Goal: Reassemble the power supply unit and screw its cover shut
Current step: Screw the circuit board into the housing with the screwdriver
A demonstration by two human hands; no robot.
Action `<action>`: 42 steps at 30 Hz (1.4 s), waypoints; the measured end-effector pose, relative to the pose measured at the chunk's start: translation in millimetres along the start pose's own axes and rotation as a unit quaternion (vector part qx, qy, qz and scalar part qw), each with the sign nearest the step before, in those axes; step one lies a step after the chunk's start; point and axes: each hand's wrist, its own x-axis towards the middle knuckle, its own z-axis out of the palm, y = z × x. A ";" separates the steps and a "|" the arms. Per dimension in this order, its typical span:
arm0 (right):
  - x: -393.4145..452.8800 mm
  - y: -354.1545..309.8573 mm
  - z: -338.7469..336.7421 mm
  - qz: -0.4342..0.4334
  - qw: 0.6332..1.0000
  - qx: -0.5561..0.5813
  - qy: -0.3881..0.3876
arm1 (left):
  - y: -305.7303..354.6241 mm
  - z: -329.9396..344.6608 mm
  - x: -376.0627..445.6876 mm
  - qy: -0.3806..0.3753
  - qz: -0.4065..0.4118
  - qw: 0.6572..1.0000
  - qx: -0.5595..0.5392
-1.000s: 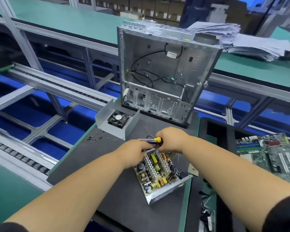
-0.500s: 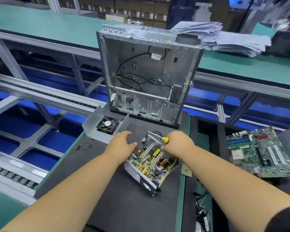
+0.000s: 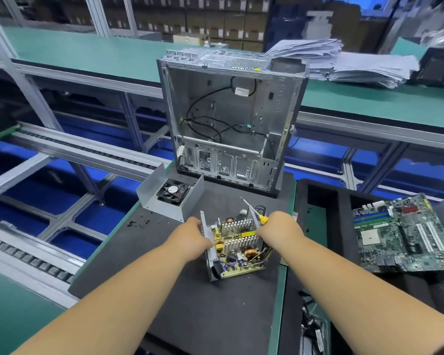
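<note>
Now, head view: the open power supply (image 3: 235, 248) sits on the black mat (image 3: 203, 316), circuit board and heat sinks inside. Left hand (image 3: 190, 235) grips its left wall; right hand (image 3: 279, 230) holds a screwdriver (image 3: 254, 210), fingers hidden. Behind it, the cover (image 3: 169, 198) holds a fan.

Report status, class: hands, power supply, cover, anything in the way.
Left hand grips the supply wall; right hand holds the screwdriver at its far side. Supply open, board exposed. Cover with fan lies apart, behind-left. Screws loose on the mat; nothing blocking.
</note>
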 end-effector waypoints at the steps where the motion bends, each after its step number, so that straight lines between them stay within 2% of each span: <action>1: -2.5 1.1 1.2 -0.004 1.000 0.002 -0.004 | 0.1 -0.6 -0.9 0.012 0.008 1.000 0.008; 10: -33.4 6.7 -0.6 -0.058 0.990 0.124 0.014 | -8.0 -4.9 3.7 0.028 0.085 0.996 0.011; 17: -35.0 -20.1 -15.8 -0.151 0.984 0.085 -0.033 | -14.6 -6.4 13.9 -0.007 0.154 0.987 0.031; 21: -20.1 -43.4 -14.5 -0.155 0.986 0.042 -0.049 | -21.5 -4.5 17.4 -0.008 0.171 0.984 0.047; 28: 14.5 -50.7 -7.8 -0.090 0.992 -0.087 -0.009 | -26.6 -3.7 24.5 -0.011 0.178 0.983 0.043; 33: 20.3 -52.1 -3.1 -0.089 0.984 -0.152 0.039 | -29.7 -3.7 26.6 -0.014 0.181 0.983 0.021; 36: 20.4 -52.8 -8.9 -0.090 0.982 -0.151 0.066 | -32.6 -2.5 26.7 -0.017 0.190 0.982 0.006; 42: 10.2 -61.3 -16.0 -0.079 0.994 -0.070 0.040 | -29.5 -3.3 33.9 -0.038 0.212 0.976 -0.018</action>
